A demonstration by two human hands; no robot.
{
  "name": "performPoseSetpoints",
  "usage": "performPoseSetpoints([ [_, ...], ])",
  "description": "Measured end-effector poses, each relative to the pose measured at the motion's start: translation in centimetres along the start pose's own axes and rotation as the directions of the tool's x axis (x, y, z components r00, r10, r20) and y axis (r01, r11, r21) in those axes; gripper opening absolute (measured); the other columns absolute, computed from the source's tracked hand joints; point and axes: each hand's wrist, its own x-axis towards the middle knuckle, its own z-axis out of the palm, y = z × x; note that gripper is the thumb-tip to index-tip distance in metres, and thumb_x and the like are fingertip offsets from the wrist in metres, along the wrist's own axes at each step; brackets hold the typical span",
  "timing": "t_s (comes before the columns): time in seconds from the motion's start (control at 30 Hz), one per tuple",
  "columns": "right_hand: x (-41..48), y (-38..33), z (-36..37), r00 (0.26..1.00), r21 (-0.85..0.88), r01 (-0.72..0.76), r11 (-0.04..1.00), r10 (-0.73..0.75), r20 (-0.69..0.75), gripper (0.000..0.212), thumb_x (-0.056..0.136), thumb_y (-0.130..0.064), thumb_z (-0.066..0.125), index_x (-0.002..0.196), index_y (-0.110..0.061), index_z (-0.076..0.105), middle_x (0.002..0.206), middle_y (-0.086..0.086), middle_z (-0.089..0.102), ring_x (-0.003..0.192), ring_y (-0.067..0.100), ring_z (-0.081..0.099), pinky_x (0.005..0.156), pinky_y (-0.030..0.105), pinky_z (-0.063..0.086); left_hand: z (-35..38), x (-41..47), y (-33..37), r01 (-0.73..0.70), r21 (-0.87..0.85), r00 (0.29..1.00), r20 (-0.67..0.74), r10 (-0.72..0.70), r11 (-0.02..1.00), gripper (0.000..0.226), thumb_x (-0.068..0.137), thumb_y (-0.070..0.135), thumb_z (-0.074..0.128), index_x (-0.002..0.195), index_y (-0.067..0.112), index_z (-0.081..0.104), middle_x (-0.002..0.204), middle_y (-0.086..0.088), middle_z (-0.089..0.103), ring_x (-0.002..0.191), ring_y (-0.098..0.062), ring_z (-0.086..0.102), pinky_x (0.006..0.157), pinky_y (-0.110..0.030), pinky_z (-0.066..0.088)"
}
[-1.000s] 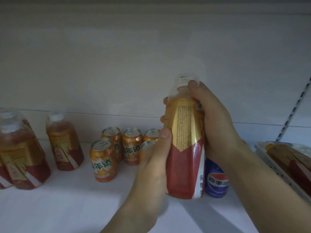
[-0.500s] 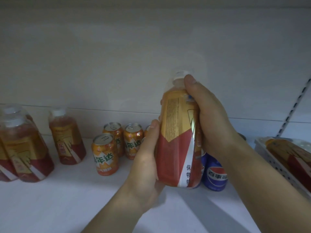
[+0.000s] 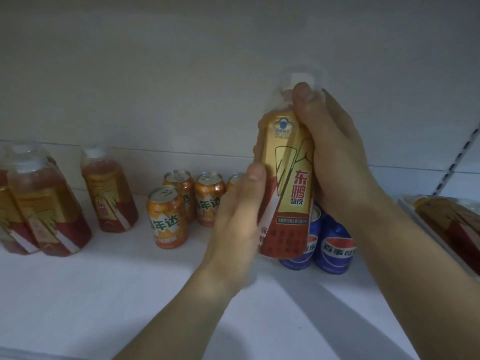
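Both forearms reach in from the bottom edge over the white shelf [image 3: 117, 294]. The left hand [image 3: 233, 224] grips the lower left side of the bottle [image 3: 285, 183]. Its palm lies against the bottle's flank and its thumb is pressed flat on the front of the label. The right hand [image 3: 335, 157] is wrapped round the bottle's upper right side, with its thumb up on the clear neck just under the cap [image 3: 298, 79]. Its other fingers are hidden behind the bottle.

The bottle sits between the two hands, nearly upright with its top leaning slightly right. It is lifted clear of the shelf, and its gold and red label faces the camera.

Just behind its lower end stand two blue cans [image 3: 335, 245] on the shelf, partly covered by the bottle and the right wrist. Left of the left hand is a group of orange cans [image 3: 166, 219]. Further left stand several more bottles [image 3: 109, 188] of the same kind. At the right edge a white tray [image 3: 407, 206] holds another such bottle lying down [image 3: 452, 224]. The pale back wall [image 3: 155, 87] closes the shelf behind everything.
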Motion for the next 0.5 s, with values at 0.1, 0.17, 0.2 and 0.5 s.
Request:
performPoseSetpoints([
  [0.1, 0.15, 0.16, 0.0, 1.0, -0.016, 0.002, 1.0, -0.002, 0.007, 0.034, 0.094, -0.049, 0.06, 0.11, -0.019, 0.063, 0.109, 0.019, 0.073, 0.096, 0.035, 0.074, 0.093, 0.061, 0.058, -0.02, 0.12, -0.19, -0.055, 0.012, 0.998, -0.033, 0.055, 0.998, 0.052, 0.092, 0.056, 0.046, 0.118, 0.019, 0.07, 0.112, -0.009, 0.076, 0.106, -0.022, 0.073, 0.083, -0.031, 0.061],
  [0.17, 0.35, 0.21, -0.23, 0.998, 0.01, -0.031, 0.999, 0.03, 0.047, 0.042, 0.096, -0.052, 0.055, 0.119, -0.018, 0.064, 0.115, 0.015, 0.073, 0.104, 0.033, 0.073, 0.099, 0.06, 0.055, -0.25, 0.15, -0.12, -0.023, -0.062, 1.0, -0.014, 0.023, 0.998, 0.046, 0.09, 0.057, 0.048, 0.109, 0.027, 0.076, 0.109, -0.006, 0.077, 0.103, -0.019, 0.074, 0.079, -0.027, 0.06],
  [0.2, 0.41, 0.18, -0.39, 0.996, 0.037, -0.063, 0.997, 0.06, 0.073, 0.048, 0.097, -0.054, 0.052, 0.125, -0.017, 0.064, 0.119, 0.015, 0.072, 0.109, 0.033, 0.072, 0.102, 0.06, 0.054, -0.37, 0.14, -0.2, 0.0, -0.095, 1.0, 0.001, 0.0, 0.995, 0.044, 0.09, 0.057, 0.046, 0.106, 0.03, 0.078, 0.108, -0.005, 0.077, 0.102, -0.018, 0.074, 0.078, -0.027, 0.06],
  [0.5, 0.42, 0.64, -0.18, 0.997, -0.051, -0.064, 0.997, 0.066, 0.041, 0.06, 0.09, -0.065, 0.052, 0.115, -0.013, 0.069, 0.114, 0.018, 0.073, 0.105, 0.035, 0.071, 0.102, 0.062, 0.052, 0.0, 0.3, -0.82, 0.011, -0.083, 1.0, 0.03, -0.009, 0.997, 0.046, 0.087, 0.058, 0.039, 0.095, 0.038, 0.08, 0.106, -0.002, 0.078, 0.101, -0.016, 0.074, 0.082, -0.027, 0.06],
])
